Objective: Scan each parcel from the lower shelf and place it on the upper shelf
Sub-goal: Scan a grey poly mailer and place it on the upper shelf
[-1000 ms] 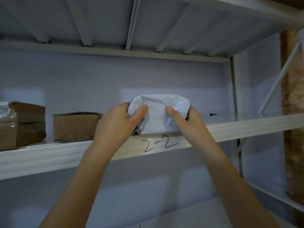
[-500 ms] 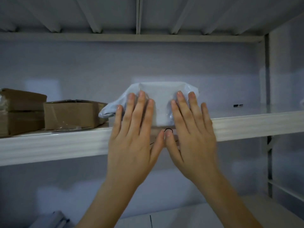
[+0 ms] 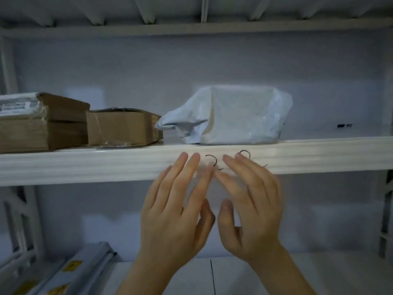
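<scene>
Both the left hand (image 3: 176,211) and right hand (image 3: 253,207), fingers spread and holding nothing, hover before the upper shelf (image 3: 85,167) edge, below the white parcel (image 3: 231,118).

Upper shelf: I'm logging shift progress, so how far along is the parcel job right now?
Done: a white plastic mailer bag and two brown cardboard boxes sit on the white metal upper shelf. In hand: nothing; the left hand and right hand are open, off the bag, below the shelf edge. Left: long white parcels with yellow labels lie on the lower shelf.
</scene>
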`<action>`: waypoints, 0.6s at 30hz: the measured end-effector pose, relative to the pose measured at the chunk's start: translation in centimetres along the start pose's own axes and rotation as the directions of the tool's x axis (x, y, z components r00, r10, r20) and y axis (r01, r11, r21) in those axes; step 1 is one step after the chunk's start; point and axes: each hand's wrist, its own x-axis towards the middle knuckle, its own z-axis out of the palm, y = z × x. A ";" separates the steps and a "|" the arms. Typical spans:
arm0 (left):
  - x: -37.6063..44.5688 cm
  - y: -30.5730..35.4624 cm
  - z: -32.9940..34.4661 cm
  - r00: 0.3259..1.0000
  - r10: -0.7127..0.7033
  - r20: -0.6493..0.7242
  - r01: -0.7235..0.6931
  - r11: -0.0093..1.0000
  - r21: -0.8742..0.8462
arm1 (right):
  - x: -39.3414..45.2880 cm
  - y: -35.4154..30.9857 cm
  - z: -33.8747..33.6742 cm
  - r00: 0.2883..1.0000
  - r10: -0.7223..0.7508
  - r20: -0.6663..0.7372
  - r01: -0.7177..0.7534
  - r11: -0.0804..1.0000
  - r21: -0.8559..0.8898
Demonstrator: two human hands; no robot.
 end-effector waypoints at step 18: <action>-30.8 -19.5 -12.1 0.144 -0.680 0.719 0.412 0.702 0.581 | -17.8 -19.3 17.0 -0.119 0.165 0.979 -0.653 0.730 -0.202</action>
